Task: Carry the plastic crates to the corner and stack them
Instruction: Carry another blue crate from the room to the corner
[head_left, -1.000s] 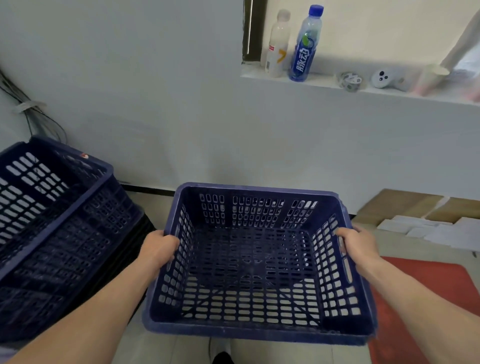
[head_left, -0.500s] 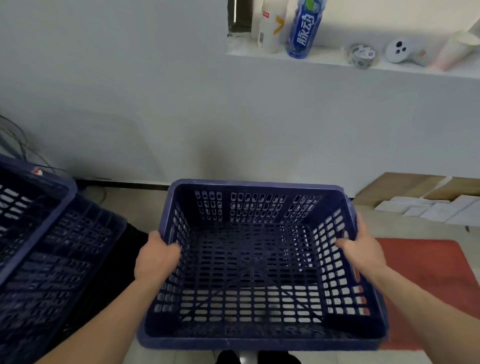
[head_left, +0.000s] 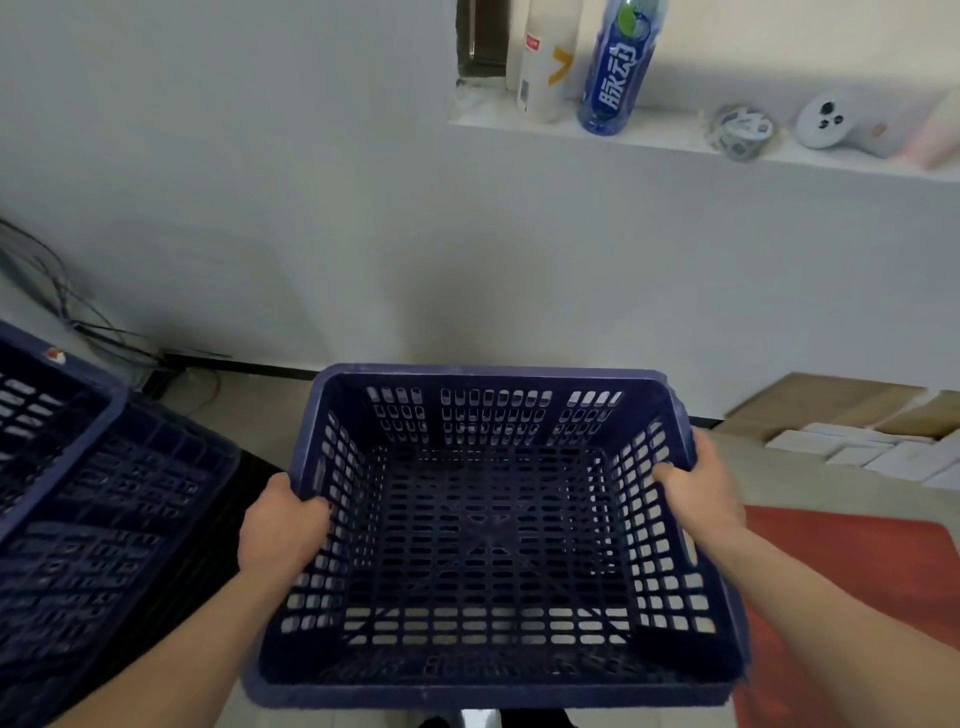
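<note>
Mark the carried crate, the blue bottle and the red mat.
carried crate (head_left: 483, 371): head view, far rim.
blue bottle (head_left: 615, 88): head view, label.
red mat (head_left: 872, 545): head view, bare surface.

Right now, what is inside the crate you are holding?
The crate is empty: only its slotted bottom shows. The left hand and right hand grip its side walls, hiding small patches there.

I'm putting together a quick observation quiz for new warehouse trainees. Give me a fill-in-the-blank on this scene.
1. The left hand and right hand hold a crate that is ____ inside.
2. The stacked crates stand on the person's ____ side.
3. The floor mat is ____ in colour.

Missing words: empty; left; red.
</note>
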